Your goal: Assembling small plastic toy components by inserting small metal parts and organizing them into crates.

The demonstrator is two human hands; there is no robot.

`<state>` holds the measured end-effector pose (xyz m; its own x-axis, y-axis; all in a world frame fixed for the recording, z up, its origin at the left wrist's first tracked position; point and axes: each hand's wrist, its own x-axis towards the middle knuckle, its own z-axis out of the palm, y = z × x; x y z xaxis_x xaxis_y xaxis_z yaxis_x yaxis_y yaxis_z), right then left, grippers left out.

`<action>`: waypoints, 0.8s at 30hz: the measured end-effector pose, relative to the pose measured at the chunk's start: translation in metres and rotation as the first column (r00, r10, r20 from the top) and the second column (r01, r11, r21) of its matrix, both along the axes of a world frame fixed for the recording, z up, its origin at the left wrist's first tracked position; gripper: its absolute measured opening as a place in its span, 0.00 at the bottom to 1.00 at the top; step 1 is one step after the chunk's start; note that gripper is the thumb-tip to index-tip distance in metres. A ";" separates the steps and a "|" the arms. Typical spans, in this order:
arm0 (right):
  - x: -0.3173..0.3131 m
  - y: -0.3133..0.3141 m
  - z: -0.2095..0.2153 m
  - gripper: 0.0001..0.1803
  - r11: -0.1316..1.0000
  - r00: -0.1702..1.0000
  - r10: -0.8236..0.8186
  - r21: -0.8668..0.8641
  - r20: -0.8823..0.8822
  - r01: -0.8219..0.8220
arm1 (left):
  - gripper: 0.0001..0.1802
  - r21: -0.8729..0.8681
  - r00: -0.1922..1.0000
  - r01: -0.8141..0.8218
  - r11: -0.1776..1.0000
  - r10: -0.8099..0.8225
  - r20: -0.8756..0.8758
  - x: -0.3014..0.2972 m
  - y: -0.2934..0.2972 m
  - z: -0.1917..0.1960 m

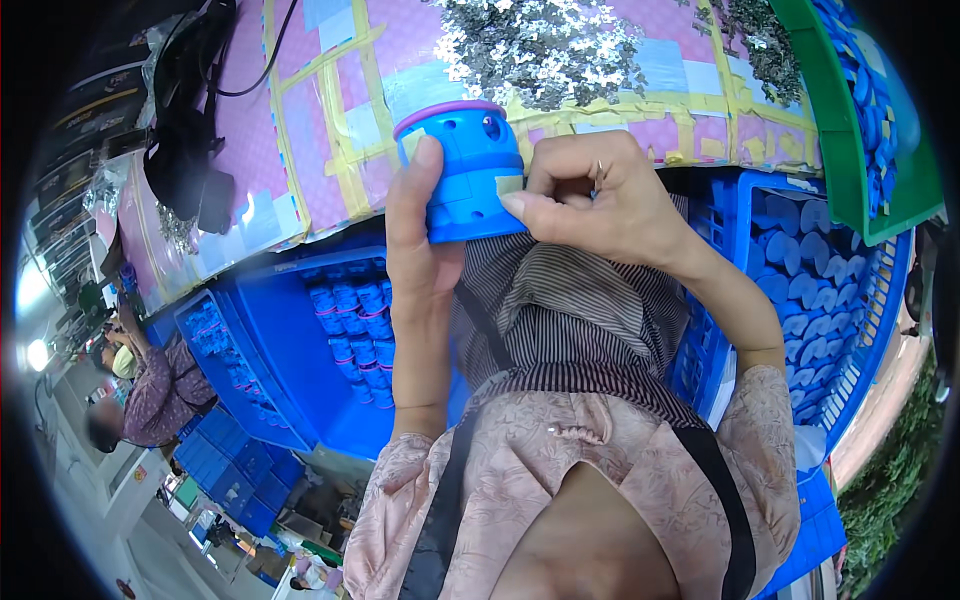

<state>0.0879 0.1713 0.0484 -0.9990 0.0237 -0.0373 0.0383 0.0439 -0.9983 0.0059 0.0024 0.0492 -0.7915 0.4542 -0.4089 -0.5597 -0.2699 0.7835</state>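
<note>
Progress check: partway

From my remote seat I have the round blue plastic cup with a purple rim (468, 212) held up at the near edge of the pink, yellow-taped surface (240, 130), grasped by the left fingers (427, 155).
Done: two small pale-yellow patches (508, 186) sit against its wall.
Right fingers (532, 213): thumb at the right patch; pinching or pressing, I cannot tell.
Left, I judge: that patch; cup not yet set down.

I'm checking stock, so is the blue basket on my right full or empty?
Looks full: blue cylindrical parts lie packed across the blue basket; their depth is hidden.
</note>
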 end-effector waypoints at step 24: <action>-0.004 -0.007 -0.010 0.08 0.933 0.947 -0.310 -0.165 0.084 0.320 | 0.32 0.003 0.918 -0.283 0.959 0.271 -0.289 0.003 0.011 -0.022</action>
<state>0.0835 0.1641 0.0383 -0.9375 0.3250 -0.1241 0.0771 -0.1539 -0.9851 0.0085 0.0131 0.0272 -0.9686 0.1888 -0.1615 -0.2199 -0.3494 0.9108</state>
